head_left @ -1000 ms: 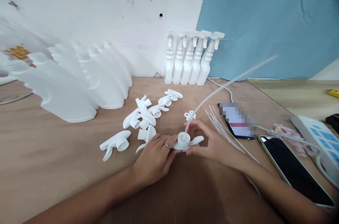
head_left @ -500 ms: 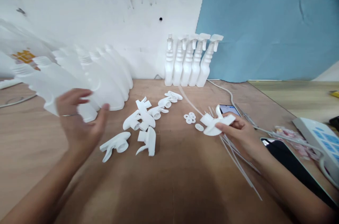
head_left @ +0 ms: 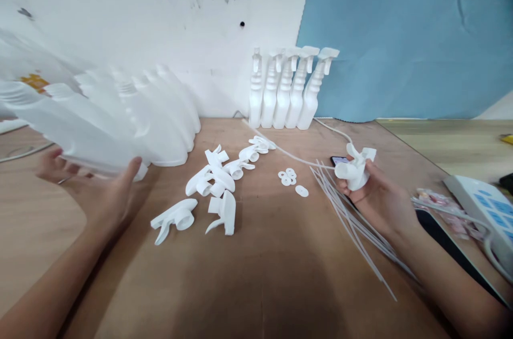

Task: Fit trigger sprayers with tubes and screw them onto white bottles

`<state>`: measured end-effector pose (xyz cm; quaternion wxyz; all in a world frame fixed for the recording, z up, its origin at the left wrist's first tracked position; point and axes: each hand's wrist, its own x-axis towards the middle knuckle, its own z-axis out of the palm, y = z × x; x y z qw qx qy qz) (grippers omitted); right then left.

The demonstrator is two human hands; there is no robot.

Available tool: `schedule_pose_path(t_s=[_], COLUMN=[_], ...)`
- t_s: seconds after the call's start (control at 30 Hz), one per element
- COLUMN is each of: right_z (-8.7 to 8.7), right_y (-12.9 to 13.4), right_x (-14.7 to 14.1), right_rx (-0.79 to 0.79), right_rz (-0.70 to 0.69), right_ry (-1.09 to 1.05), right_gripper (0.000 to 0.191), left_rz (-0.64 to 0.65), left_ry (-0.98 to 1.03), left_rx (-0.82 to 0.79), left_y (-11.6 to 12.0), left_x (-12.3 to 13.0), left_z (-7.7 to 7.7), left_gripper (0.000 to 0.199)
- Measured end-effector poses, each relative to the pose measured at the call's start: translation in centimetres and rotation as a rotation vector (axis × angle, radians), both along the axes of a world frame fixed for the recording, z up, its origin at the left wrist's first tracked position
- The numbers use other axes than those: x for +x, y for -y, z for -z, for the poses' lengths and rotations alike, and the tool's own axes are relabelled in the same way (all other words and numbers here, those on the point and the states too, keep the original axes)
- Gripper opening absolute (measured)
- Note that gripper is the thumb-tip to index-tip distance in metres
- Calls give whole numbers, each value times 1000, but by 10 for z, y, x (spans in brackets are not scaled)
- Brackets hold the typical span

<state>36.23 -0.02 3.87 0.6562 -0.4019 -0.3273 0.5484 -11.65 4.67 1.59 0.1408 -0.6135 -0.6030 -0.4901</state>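
Note:
My left hand [head_left: 94, 189] is wrapped round the lower part of a white bottle [head_left: 80, 133] without a spray head, which tilts at the front of a group of similar bottles [head_left: 164, 114]. In my right hand [head_left: 377, 194] is a white spray head [head_left: 356, 169], with a thin clear tube [head_left: 288, 154] sticking out of it to the left. Loose spray heads [head_left: 224, 216] lie on the wooden table between my hands. White ring washers [head_left: 290, 176] and a flat disc [head_left: 302, 191] are to the left of my right hand. Loose tubes [head_left: 348, 216] lie beneath it.
Several bottles with spray heads [head_left: 282, 98] stand against the wall at the back. A phone [head_left: 339, 160] lies behind my right hand. At the right are a dark flat object [head_left: 452, 248], pink packets [head_left: 444, 208], a cable [head_left: 452, 210] and a white device with blue labels [head_left: 484, 210].
My left hand has moved left and down and taken hold of the front bottle, which now tilts further left. My right hand has moved right and turned the spray head with its tube.

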Motion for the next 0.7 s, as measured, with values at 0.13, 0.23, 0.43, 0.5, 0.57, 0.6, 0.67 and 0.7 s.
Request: schedule_pose_path(t_s=[0.13,0.23,0.43,0.5,0.57,0.6,0.67,0.7], right_z=[-5,-8,-7,-6,-5,-5,-5,-5], right_y=[-1,-3,-5,-5,-5,-4,-3,-3], right_x=[1,5,9,8,7,6,5,5], right_rx=[96,144,156,158,163,163,167,173], right_rz=[129,183,228,242,246,244,234,232], right_ry=[-37,-44,-51,-38,-16,-8,-2,-4], right_gripper=[13,13,12,14,15,15,14,14], left_rz=[4,103,196,211,227,239,273,293], left_ry=[-435,-752,-775,-774,-788,-796,-808,-812], left_rx=[196,219,156,157,147,144,136,136], left_y=[9,11,11,10,9,9,9,9], left_x=[13,19,27,27,27,27,27,27], left_z=[-12,-15,-11,-11,-11,-11,-11,-12], left_gripper=[104,84,77,78,76,74,73,72])
